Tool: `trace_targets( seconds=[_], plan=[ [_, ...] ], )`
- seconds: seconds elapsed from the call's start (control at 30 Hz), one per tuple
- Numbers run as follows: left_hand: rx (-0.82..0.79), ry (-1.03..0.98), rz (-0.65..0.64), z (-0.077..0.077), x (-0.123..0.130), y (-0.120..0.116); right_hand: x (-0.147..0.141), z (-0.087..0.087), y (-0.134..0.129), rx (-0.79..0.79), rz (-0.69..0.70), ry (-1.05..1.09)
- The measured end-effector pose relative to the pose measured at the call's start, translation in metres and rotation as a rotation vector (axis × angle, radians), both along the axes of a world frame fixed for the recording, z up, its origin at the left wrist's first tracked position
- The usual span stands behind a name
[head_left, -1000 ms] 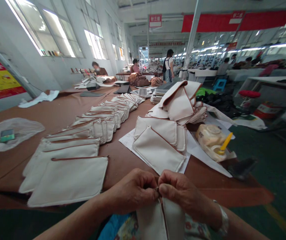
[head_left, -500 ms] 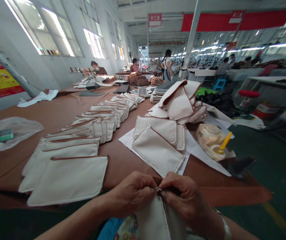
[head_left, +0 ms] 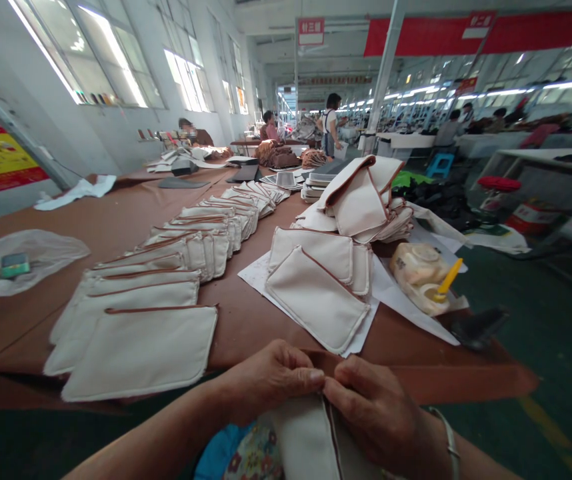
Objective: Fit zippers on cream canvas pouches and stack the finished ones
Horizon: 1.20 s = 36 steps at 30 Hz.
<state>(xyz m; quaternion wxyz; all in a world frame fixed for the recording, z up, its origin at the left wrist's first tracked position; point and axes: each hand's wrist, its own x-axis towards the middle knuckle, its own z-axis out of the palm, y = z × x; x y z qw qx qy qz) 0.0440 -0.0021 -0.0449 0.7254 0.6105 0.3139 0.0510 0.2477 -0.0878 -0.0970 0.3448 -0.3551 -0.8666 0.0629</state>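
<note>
At the table's near edge, my left hand [head_left: 279,380] and my right hand [head_left: 373,403] pinch the top end of a cream fabric pouch [head_left: 303,433]. A dark brown edge runs down its middle, and its lower part hangs toward my lap. My fingertips almost meet and cover the spot they grip. Just beyond lie cream pouches [head_left: 319,300] with brown edging, stacked on white paper [head_left: 251,275]. To the left, an overlapping row of similar pouches [head_left: 141,350] stretches away across the brown-covered table [head_left: 246,330].
A jug [head_left: 416,267] with a cut-open container and yellow handle [head_left: 449,280] sits right, near a black object [head_left: 479,327]. Folded cream pieces [head_left: 359,200] are heaped behind. A plastic bag [head_left: 41,257] lies left. Other people are at work farther back.
My left thumb has moved over the pouch's top, and my right hand has shifted slightly right and down. Both hands keep hold of the pouch. A standing person in the background has turned.
</note>
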Motion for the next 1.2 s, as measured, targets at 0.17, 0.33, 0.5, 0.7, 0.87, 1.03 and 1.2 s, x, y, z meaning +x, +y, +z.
trace_targets(
  seconds=[0.17,0.33,0.5,0.7,0.87,1.03,1.2],
  plan=[
    [0.074,0.02,-0.113,0.003,-0.005,0.004,-0.001,0.015,-0.006,-0.172,-0.031,0.231],
    [0.17,0.024,-0.206,0.011,-0.006,0.004,0.006,0.039,0.002,-0.819,-0.086,0.541],
    [0.165,-0.006,-0.195,0.015,-0.006,0.004,0.013,0.044,0.013,-1.113,0.076,0.59],
    [-0.008,-0.162,-0.083,0.007,-0.003,-0.008,0.001,0.029,0.004,-1.04,0.188,0.814],
    [0.107,-0.265,0.016,0.0,0.004,-0.013,0.0,0.021,0.005,-0.951,0.179,0.823],
    [0.478,-0.176,-0.062,0.02,0.008,-0.006,0.007,0.031,0.02,-1.022,0.226,0.712],
    [0.062,-0.273,-0.035,0.015,0.009,-0.003,-0.001,0.028,0.02,-1.087,0.322,0.911]
  ],
)
